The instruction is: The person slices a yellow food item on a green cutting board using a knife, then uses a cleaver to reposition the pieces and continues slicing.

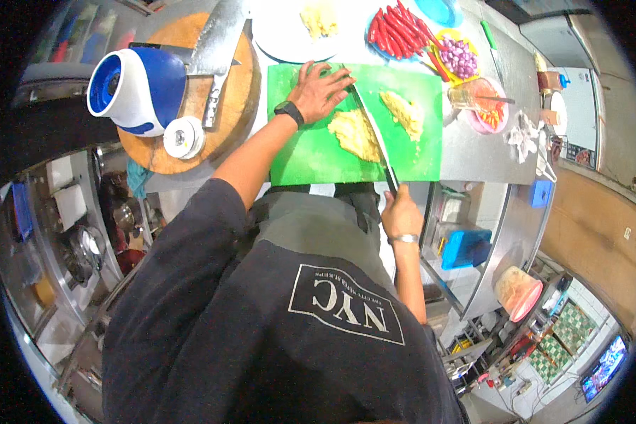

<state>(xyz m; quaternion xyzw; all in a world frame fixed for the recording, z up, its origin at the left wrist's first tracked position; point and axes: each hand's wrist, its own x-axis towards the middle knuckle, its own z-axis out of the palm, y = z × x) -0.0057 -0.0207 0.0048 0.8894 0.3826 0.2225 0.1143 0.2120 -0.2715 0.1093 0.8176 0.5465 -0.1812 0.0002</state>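
A long kitchen knife [372,123] lies slantwise over a green cutting board [302,153]. My right hand [403,214] is closed around its handle at the board's near edge. My left hand [322,91], fingers spread, rests by the blade's tip end; whether it presses on the blade I cannot tell. A mound of pale yellow chopped food [352,133] lies left of the blade, against it. A second, smaller pile of the same food [403,114] is on the right of the board. More of it [319,18] sits on a white plate [275,40] beyond the board.
At left, a round wooden chopping block [233,106] holds a cleaver [220,40], a blue and white appliance [161,87] and a white round part [184,138]. Red chillies [397,32], peeled shallots [458,58], a bowl of cut red food [492,114] and a green-handled knife [490,40] are at right.
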